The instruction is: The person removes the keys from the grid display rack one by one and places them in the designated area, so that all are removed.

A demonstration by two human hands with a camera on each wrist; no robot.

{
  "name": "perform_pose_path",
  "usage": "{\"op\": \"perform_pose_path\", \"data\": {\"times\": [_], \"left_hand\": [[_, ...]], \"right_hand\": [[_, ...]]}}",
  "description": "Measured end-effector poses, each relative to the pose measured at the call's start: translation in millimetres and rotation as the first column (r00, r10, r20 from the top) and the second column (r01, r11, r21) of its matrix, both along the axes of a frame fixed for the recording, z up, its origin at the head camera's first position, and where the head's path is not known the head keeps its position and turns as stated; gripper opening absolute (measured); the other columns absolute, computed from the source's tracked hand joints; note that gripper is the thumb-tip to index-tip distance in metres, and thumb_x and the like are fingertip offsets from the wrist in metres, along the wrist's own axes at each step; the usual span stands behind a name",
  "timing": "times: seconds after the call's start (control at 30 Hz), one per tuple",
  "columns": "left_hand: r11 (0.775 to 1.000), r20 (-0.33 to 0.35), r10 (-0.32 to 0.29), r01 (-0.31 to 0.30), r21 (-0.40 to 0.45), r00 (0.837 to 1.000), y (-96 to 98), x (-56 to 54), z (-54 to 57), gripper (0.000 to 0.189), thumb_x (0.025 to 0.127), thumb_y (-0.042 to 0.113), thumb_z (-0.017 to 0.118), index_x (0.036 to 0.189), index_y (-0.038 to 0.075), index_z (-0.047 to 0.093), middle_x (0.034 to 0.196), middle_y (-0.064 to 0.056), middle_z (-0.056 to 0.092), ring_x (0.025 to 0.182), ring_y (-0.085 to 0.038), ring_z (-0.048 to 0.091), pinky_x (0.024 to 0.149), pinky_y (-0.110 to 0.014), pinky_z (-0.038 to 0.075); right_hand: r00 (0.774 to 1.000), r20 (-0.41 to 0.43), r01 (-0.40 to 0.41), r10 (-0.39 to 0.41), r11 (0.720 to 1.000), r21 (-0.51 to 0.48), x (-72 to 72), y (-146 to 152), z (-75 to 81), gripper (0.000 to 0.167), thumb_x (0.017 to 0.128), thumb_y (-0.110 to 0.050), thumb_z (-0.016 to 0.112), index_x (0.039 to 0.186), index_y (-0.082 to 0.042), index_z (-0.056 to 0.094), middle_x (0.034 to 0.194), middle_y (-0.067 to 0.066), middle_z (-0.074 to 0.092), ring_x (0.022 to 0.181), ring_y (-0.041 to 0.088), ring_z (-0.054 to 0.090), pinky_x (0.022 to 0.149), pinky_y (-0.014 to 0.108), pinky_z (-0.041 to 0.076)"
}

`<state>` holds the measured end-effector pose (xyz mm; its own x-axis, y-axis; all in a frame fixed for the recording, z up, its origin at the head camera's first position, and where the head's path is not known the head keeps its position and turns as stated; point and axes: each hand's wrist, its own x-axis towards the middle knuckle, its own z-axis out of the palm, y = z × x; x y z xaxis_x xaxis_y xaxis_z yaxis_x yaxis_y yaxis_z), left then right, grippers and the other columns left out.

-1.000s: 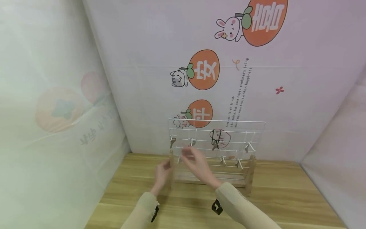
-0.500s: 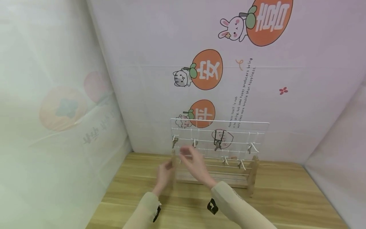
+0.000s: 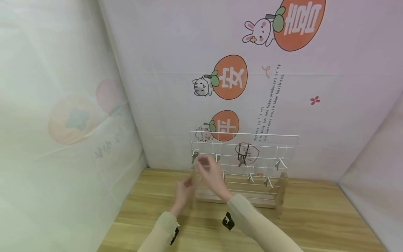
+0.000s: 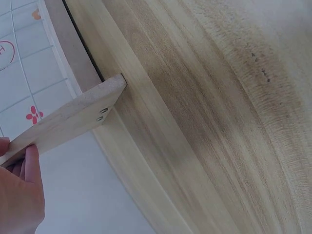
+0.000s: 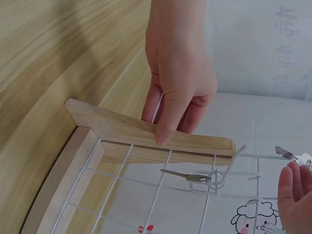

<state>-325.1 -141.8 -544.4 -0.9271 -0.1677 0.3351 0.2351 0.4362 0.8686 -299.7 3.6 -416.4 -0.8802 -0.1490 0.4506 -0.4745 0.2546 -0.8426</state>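
Note:
A white wire grid rack [image 3: 239, 134] with wooden side posts stands on the table, several keys hanging from its hooks. In the head view my left hand [image 3: 182, 193] is at the left post; the left wrist view shows its thumb and fingers gripping that wooden post [image 4: 68, 114]. My right hand [image 3: 214, 176] is raised before the grid's left side, thumb and fingers apart. Its fingertips [image 5: 287, 180] are right at the upper-left key [image 5: 283, 152] in the right wrist view. Below that, a key on a ring [image 5: 197, 177] hangs from a lower hook beside the post.
A black wire piece [image 3: 243, 151] hangs on the grid with a key by it. More keys hang toward the right, near the right post [image 3: 281, 196]. Behind the rack rises a printed white backdrop [image 3: 157, 105]; the wood-grain table [image 3: 321, 210] extends in front.
My right hand has moved up and left relative to the rack, toward the upper-left key. My left hand keeps its place on the post. The head view has shifted slightly.

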Motion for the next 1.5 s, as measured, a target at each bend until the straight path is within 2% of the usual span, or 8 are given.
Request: {"op": "perform_pose_path", "data": {"times": [0.37,0.6,0.83,1.1,1.5], "left_hand": [[1.000,0.017,-0.026,0.026,0.017,1.000,1.0,3.3,-0.4,0.035,0.086,0.003,0.070,0.119,-0.008,0.065,0.112,-0.026,0.072,0.103,-0.040,0.070,0.090,-0.051,0.059],[0.992,0.045,-0.106,0.102,0.073,0.993,-2.7,8.1,2.6,0.037,0.090,0.000,0.065,0.126,-0.004,0.062,0.119,-0.025,0.069,0.112,-0.041,0.067,0.096,-0.054,0.057],[0.997,0.032,-0.080,0.080,0.022,0.996,-3.0,5.1,-0.4,0.034,0.088,0.000,0.067,0.122,-0.003,0.065,0.114,-0.023,0.072,0.106,-0.038,0.069,0.092,-0.049,0.060],[0.998,0.015,-0.054,0.054,-0.026,0.998,-1.5,3.7,-1.2,0.032,0.086,-0.002,0.068,0.118,-0.002,0.067,0.111,-0.021,0.074,0.103,-0.036,0.071,0.091,-0.046,0.060],[0.998,0.007,-0.068,0.068,-0.015,0.998,-0.8,6.8,2.7,0.032,0.086,-0.003,0.067,0.117,-0.005,0.066,0.110,-0.024,0.073,0.102,-0.038,0.071,0.089,-0.047,0.061]], "right_hand": [[0.997,0.003,0.083,-0.083,0.996,-0.012,-5.1,-10,4.4,0.030,0.098,-0.019,0.060,0.122,-0.002,0.058,0.117,0.010,0.066,0.106,0.024,0.066,0.095,0.037,0.059],[0.994,-0.003,0.114,-0.114,0.993,-0.017,-10.7,-15,3.8,0.025,0.099,-0.019,0.059,0.120,-0.006,0.059,0.113,0.008,0.065,0.103,0.021,0.064,0.094,0.035,0.058],[0.986,-0.051,0.158,-0.160,0.987,-0.035,-13.3,-24,6.9,0.020,0.096,-0.012,0.062,0.115,-0.004,0.062,0.108,0.012,0.066,0.096,0.023,0.065,0.085,0.030,0.060],[0.984,-0.042,0.174,-0.176,0.984,-0.030,-14.2,-27,7.6,0.019,0.095,-0.012,0.063,0.113,-0.005,0.063,0.109,0.010,0.066,0.096,0.021,0.065,0.084,0.029,0.061],[0.987,-0.036,0.157,-0.158,0.987,-0.047,-12.7,-28,10.3,0.011,0.096,-0.012,0.062,0.104,-0.005,0.065,0.108,0.011,0.063,0.096,0.022,0.065,0.084,0.027,0.061]]}}
